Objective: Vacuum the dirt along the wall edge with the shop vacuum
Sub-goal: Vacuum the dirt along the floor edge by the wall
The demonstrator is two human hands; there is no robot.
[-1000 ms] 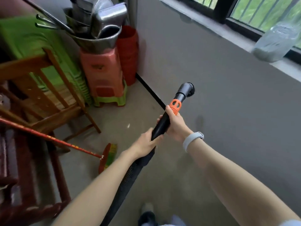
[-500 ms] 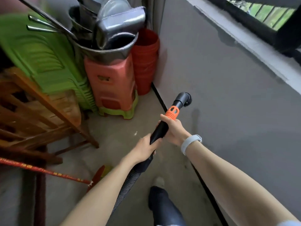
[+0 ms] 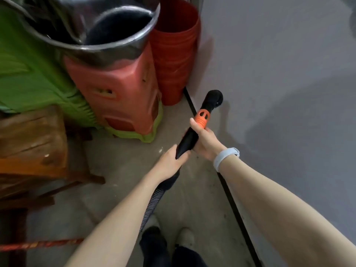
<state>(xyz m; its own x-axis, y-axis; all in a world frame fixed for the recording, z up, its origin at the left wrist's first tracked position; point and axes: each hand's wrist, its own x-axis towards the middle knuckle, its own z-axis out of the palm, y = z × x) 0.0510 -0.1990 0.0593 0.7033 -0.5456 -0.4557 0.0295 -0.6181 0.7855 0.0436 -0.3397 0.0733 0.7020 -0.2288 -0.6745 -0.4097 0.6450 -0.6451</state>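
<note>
I hold a black vacuum wand (image 3: 187,140) with an orange collar (image 3: 202,117) and a black nozzle (image 3: 212,99) at its tip. The nozzle points at the foot of the grey wall (image 3: 279,74), above the dark strip (image 3: 231,197) where wall meets floor. My right hand (image 3: 206,140) grips the wand just below the orange collar. My left hand (image 3: 169,163) grips it lower, where the ribbed hose (image 3: 152,205) begins. Small specks of dirt lie on the concrete floor (image 3: 202,189) near the strip.
A pink plastic stool stack (image 3: 119,93) with a metal basin (image 3: 92,29) on top stands ahead left, red buckets (image 3: 173,54) beside it in the corner. Green stools (image 3: 34,79) and a wooden chair (image 3: 32,143) crowd the left. A red broom handle (image 3: 38,243) lies low left. My feet (image 3: 169,241) stand below.
I have stepped forward towards the corner; the stools and buckets are much closer. The nozzle has moved along the wall edge towards the red buckets. Both hands keep their grip.
</note>
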